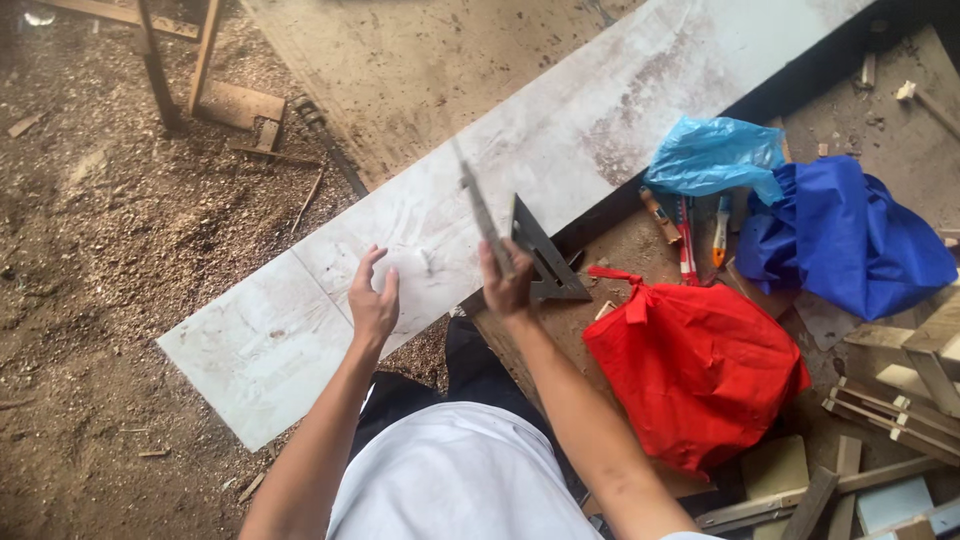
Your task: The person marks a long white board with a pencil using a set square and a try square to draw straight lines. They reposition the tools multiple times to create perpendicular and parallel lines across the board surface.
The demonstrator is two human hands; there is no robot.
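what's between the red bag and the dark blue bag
In the head view, a bare strip of brown worktop separates the red bag from the dark blue bag; pens or markers lie at its far end.

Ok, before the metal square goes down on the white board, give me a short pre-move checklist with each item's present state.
1. Right hand has a firm grip on the metal square: ok, fingers are closed on it and it is lifted.
2. Left hand free: ok, it is open above the white board, holding nothing.
3. Board surface under the hands free of objects: ok, only smudges show.
4. Board steadily supported: cannot tell, its supports are hidden.
5. Red bag away from the board: ok, it lies to the right, apart.
6. Pencil mark on the board: cannot tell, too faint.
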